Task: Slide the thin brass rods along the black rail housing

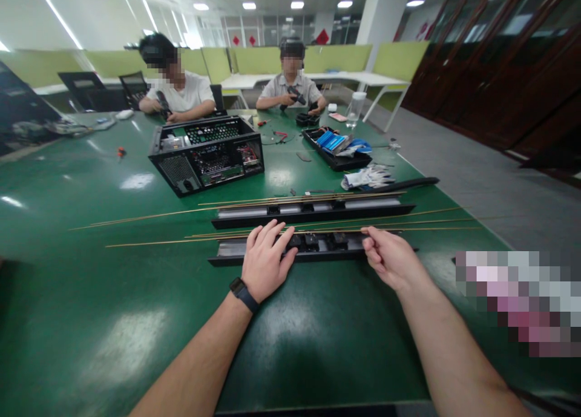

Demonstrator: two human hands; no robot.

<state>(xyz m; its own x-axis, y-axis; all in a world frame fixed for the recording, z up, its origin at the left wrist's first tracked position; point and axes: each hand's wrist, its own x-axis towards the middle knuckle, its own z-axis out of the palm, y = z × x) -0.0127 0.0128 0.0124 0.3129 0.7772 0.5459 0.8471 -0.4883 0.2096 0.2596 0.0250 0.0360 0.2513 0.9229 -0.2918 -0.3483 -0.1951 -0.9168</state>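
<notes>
Fingers outstretched, my left hand rests over the left part of the near black channel, which has a pale inside and several small black blocks in it. My right hand is closed in a pinch at the channel's right part, on a thin brass-coloured rod that runs along its back edge. Long rod ends stick out to the left of it. Just behind lies a second black channel, with more thin rods along its far edge.
An open computer case stands at back left. At back right are a black tray of blue items, gloves and a clear cup. Two people sit across the green table, holding dark tools.
</notes>
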